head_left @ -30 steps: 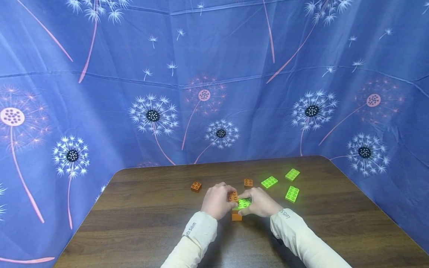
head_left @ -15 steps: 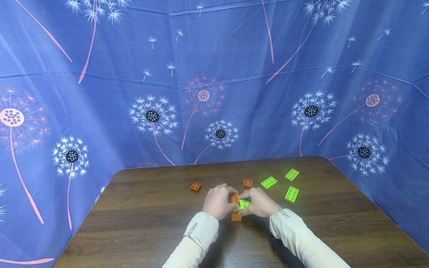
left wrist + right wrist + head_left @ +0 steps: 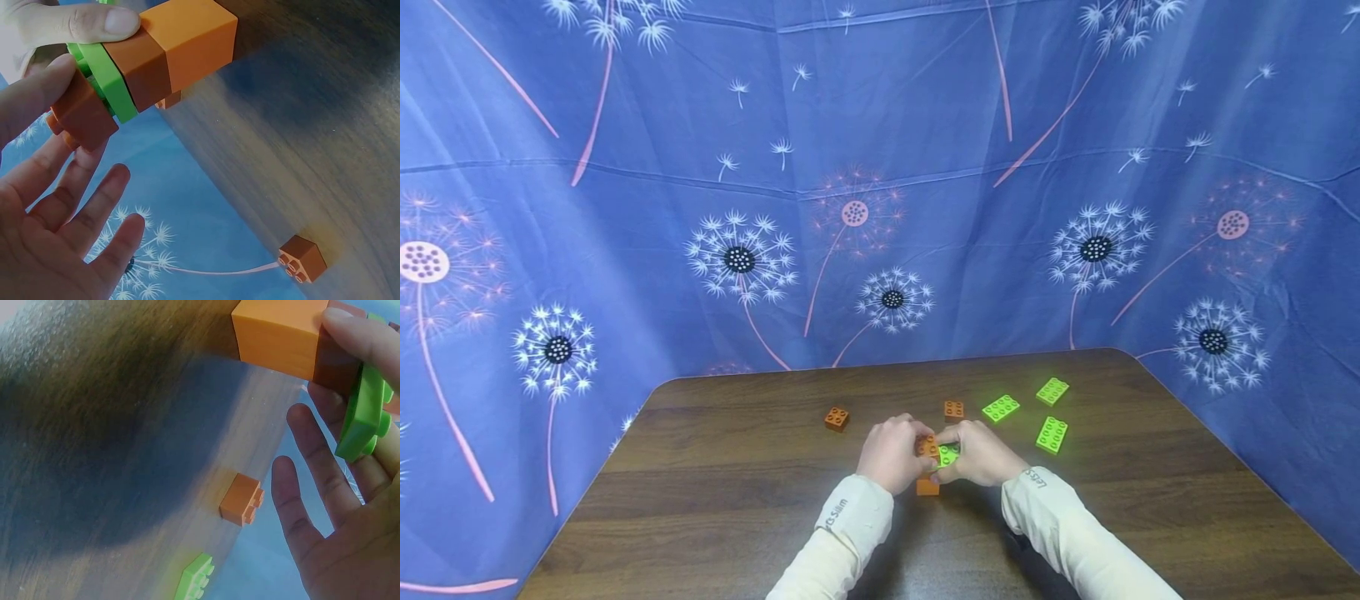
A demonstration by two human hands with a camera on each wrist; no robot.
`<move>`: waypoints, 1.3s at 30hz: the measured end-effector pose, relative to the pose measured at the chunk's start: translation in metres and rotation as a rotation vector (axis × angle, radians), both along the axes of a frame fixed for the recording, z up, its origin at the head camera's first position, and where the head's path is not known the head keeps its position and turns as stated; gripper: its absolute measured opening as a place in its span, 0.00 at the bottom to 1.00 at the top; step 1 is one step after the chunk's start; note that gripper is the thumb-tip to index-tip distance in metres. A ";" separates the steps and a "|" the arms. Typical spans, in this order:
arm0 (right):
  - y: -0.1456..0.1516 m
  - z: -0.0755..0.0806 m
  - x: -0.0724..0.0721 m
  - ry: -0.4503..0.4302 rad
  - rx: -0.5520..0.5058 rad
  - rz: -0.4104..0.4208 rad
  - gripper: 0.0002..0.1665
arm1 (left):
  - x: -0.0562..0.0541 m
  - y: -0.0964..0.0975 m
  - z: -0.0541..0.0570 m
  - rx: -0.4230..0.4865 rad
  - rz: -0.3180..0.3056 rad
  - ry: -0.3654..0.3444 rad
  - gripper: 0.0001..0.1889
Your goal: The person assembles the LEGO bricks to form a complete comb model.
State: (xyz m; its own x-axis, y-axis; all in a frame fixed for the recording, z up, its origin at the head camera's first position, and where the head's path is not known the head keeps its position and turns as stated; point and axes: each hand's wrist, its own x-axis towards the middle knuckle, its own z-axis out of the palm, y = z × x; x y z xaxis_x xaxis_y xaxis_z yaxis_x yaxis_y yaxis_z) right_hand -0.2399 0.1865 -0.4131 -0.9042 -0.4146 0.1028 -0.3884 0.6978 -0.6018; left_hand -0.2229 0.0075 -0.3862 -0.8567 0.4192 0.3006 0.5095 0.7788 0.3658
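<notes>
Left hand (image 3: 891,454) is pinching an orange-brown block (image 3: 89,117) between thumb and fingers; its other fingers are standing apart. Right hand (image 3: 983,454) is clamping a reddish-brown brick (image 3: 147,72), thumb pressing one side, remaining fingers standing apart. Green brick (image 3: 112,78) is sitting on that brick between both hands' fingers; pinched block is facing its studs, can't tell if locked. Lighter orange brick (image 3: 195,39) is jutting out below the right thumb. One loose brick (image 3: 837,418) is lying ahead-left of the left fingers, a second loose brick (image 3: 953,409) just beyond the right fingertips; three loose green bricks (image 3: 1052,435) are lying ahead-right of those, all on the table (image 3: 737,500).
</notes>
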 end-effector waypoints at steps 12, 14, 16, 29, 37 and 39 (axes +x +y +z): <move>-0.001 0.000 0.000 -0.030 -0.016 0.003 0.21 | 0.001 0.002 0.002 -0.085 0.021 0.043 0.17; 0.000 0.000 -0.001 -0.020 -0.020 0.011 0.19 | 0.002 0.003 0.003 -0.132 0.030 0.074 0.17; 0.000 -0.001 -0.001 0.000 -0.023 0.026 0.16 | 0.003 0.006 0.004 -0.183 0.039 0.108 0.18; 0.000 -0.007 0.000 0.088 -0.040 0.053 0.14 | 0.006 0.016 0.006 -0.294 0.091 0.206 0.14; -0.001 -0.007 0.001 0.107 -0.026 0.046 0.14 | 0.007 0.014 0.001 -0.251 0.091 0.189 0.16; 0.000 -0.008 0.002 0.106 -0.031 0.044 0.13 | 0.006 0.012 -0.002 -0.203 0.079 0.171 0.17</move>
State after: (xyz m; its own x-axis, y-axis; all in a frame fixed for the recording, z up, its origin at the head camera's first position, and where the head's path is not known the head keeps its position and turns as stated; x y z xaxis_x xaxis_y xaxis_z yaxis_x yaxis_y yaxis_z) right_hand -0.2374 0.1860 -0.4208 -0.8685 -0.4491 0.2098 -0.4808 0.6605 -0.5767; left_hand -0.2166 0.0194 -0.3880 -0.8331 0.4195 0.3606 0.4852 0.8672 0.1120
